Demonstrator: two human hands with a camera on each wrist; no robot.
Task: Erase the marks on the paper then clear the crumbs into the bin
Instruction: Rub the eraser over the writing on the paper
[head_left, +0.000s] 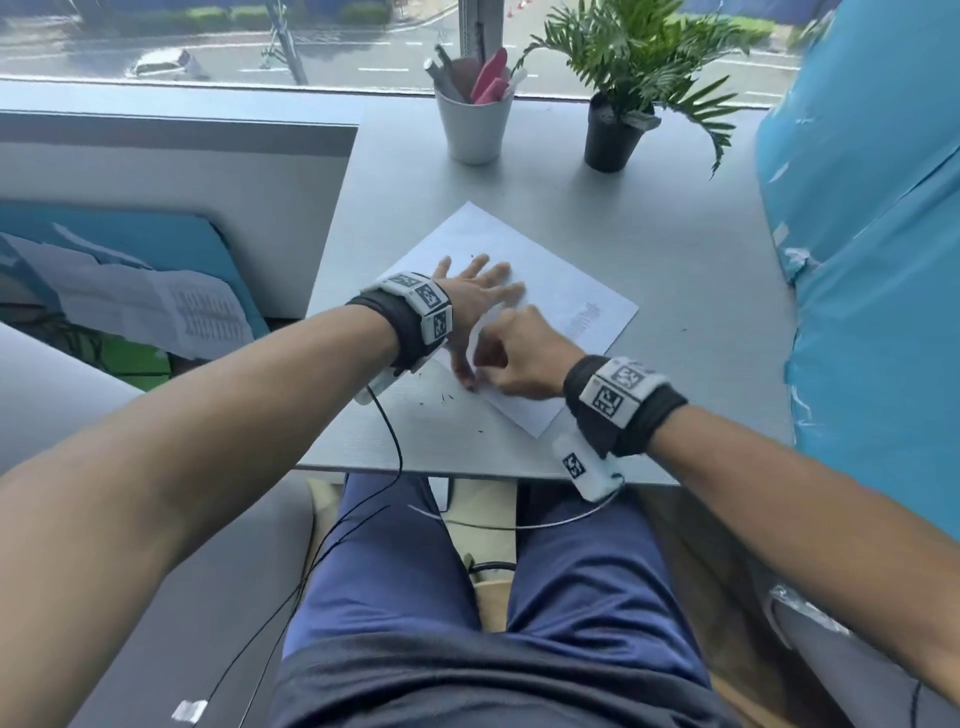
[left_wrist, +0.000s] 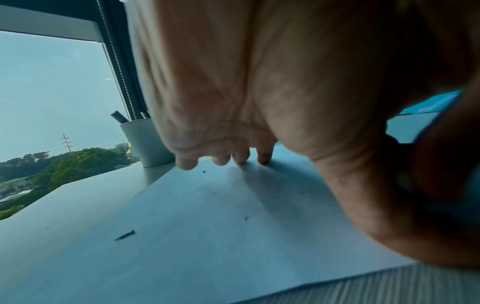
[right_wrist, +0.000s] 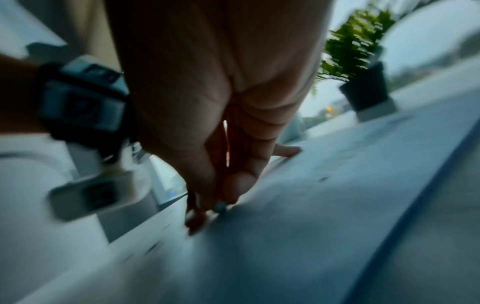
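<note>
Paper (head_left: 524, 291) lies on grey desk (head_left: 675, 249) by window; left hand (head_left: 470, 301) flat, right hand (head_left: 519, 358) grip unclear.

Paper (head_left: 545, 291) on desk (head_left: 675, 234), cup (head_left: 474, 124) behind

Office, window desk (head_left: 675, 249), pen cup (head_left: 474, 124), potted plant (head_left: 613, 130)

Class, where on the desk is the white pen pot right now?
In the head view the white pen pot stands at the far edge of the desk by the window, just left of the potted plant.
</note>
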